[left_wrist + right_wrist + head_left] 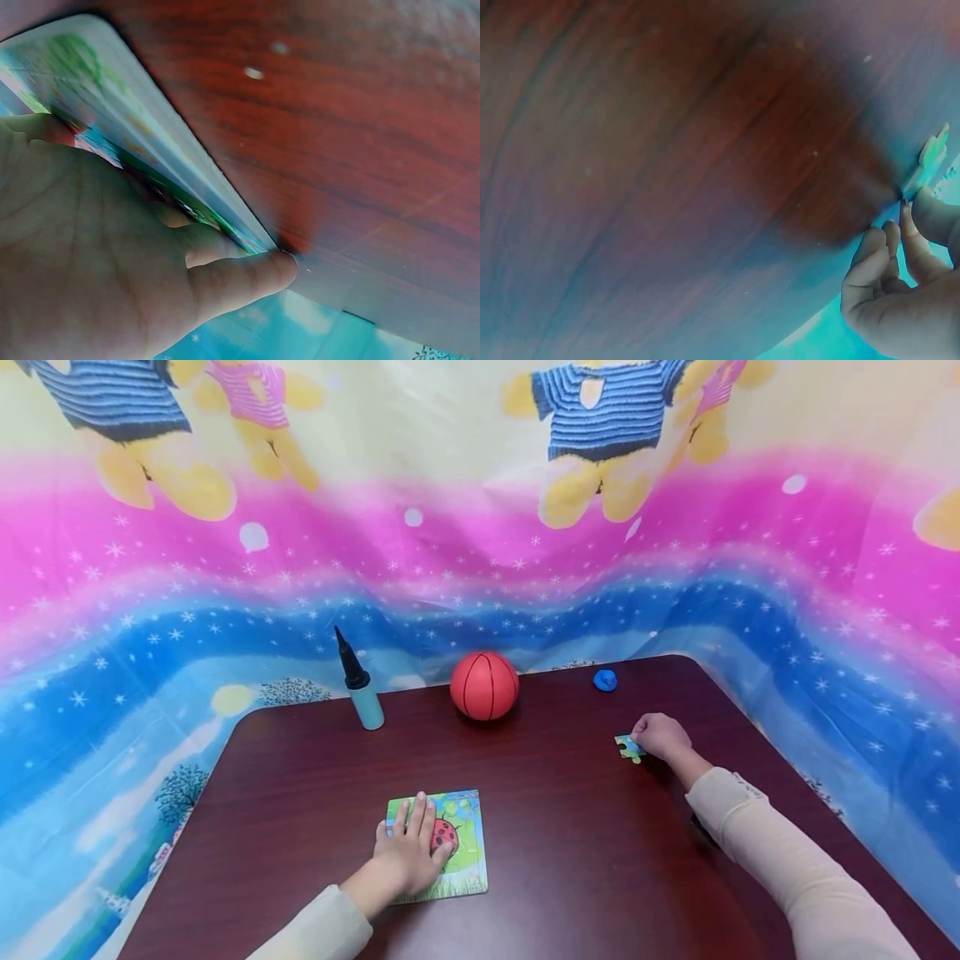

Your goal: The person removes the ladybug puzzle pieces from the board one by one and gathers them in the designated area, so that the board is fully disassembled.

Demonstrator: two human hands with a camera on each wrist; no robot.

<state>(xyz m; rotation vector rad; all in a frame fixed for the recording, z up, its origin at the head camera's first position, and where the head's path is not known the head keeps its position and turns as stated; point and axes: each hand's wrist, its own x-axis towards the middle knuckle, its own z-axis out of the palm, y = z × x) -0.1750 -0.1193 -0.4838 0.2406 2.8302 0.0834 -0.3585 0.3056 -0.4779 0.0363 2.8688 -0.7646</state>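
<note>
My left hand (408, 858) rests flat on a square ladybug puzzle (468, 860), fingers spread and pointing away from me; it covers the puzzle's left part. In the left wrist view the little-finger side of the hand lies along the puzzle's pale edge (180, 135). Out to the right, my right hand (660, 737) pinches a green and blue puzzle piece (628, 748) between thumb and fingertips, close over the table. The right wrist view shows the piece (930, 157) tilted at the fingertips, with the other fingers curled.
On the dark red-brown table (555, 827), a red ball (484, 687) with black lines sits at the back middle. Left of it stands a teal hand pump (366, 702) with a black nozzle. A small blue object (605, 680) lies at the back right. A printed curtain (450, 560) hangs behind.
</note>
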